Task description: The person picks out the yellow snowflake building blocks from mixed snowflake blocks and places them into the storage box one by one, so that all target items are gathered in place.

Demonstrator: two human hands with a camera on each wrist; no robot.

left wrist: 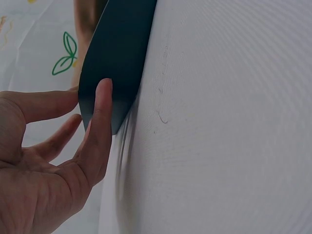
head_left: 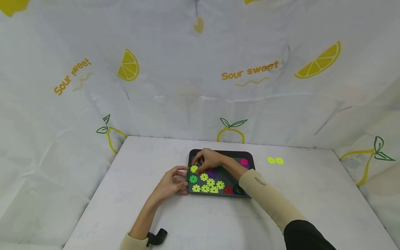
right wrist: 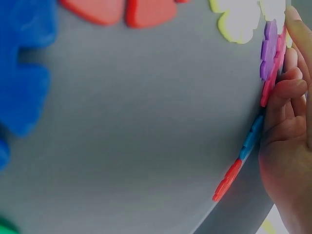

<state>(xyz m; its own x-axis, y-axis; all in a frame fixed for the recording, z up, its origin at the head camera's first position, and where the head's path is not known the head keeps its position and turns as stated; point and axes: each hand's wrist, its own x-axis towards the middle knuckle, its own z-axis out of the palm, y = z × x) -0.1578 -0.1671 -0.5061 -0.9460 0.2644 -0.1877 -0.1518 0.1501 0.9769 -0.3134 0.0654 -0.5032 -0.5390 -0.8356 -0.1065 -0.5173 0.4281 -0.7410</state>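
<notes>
A dark shallow tray point(head_left: 223, 195) holds several notched plastic snowflake discs, many yellow, others green, red, pink, purple and blue. My left hand point(head_left: 168, 185) rests against the tray's left end, its fingers extended. In the left wrist view, fingers point(left wrist: 103, 97) touch the tray's outer wall point(left wrist: 119, 53). My right hand point(head_left: 210, 159) reaches in over the far left part of the tray. Its thumb and forefinger pinch a yellow snowflake disc point(head_left: 194, 169), just above a green disc point(head_left: 193, 179). In the right wrist view, purple point(right wrist: 268, 51) and red point(right wrist: 227, 180) discs lie beside the right hand point(right wrist: 287, 131).
Two yellow discs point(head_left: 275, 160) lie side by side on the white table point(head_left: 312, 194), right of the tray. A lemon-printed white cloth point(head_left: 175, 76) hangs behind the table. The right forearm crosses over the tray's right part and hides some discs.
</notes>
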